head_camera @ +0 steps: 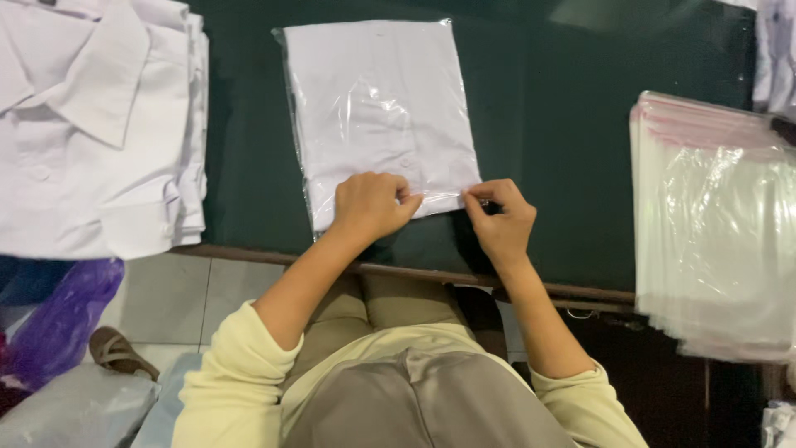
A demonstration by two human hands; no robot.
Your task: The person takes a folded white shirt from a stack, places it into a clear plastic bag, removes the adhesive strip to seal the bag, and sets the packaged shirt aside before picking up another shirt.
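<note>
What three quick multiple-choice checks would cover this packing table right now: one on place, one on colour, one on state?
1. Where is the stack of empty clear bags?
A. right side of the table
B. left side of the table
C. on the floor

2. What colour is the table top?
A. red
B. dark green
C. white

3. What are the left hand and right hand doing?
A. resting in the lap
B. lifting the folded shirts
C. pinching the near edge of the bagged white shirt

Answers: 1 A, the bags lie at the right edge. 2 B, bare cloth around the bag is dark green. 3 C, fingertips meet on the bag's near edge.
</note>
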